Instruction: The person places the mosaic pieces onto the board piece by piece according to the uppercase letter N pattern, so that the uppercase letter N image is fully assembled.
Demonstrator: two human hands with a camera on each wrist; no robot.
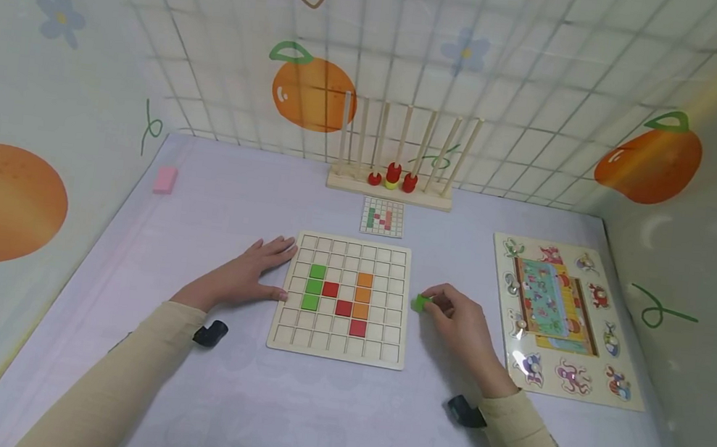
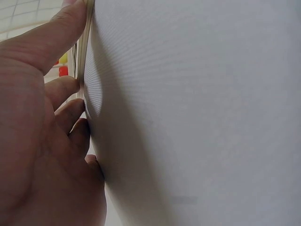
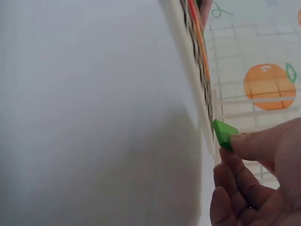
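A wooden grid board (image 1: 383, 339) lies flat on the table. Green tiles (image 1: 313, 286) form a column on its left part, orange tiles (image 1: 362, 295) another to the right, and red tiles (image 1: 344, 308) run diagonally down between and below them. My left hand (image 1: 240, 274) rests with fingers spread at the board's left edge, its thumb and fingertips touching the rim. Just off the right edge, my right hand (image 1: 460, 329) pinches a green square tile (image 3: 224, 133) between thumb and forefinger. In the right wrist view the other fingers curl loosely below the tile.
A small pattern card (image 1: 382, 217) lies behind the board, showing coloured squares. Beyond it stands a wooden peg rack (image 1: 356, 179) with red and yellow beads. To the right is a sea-animal puzzle board (image 1: 552, 375); a pink block (image 1: 165, 180) sits at the far left.
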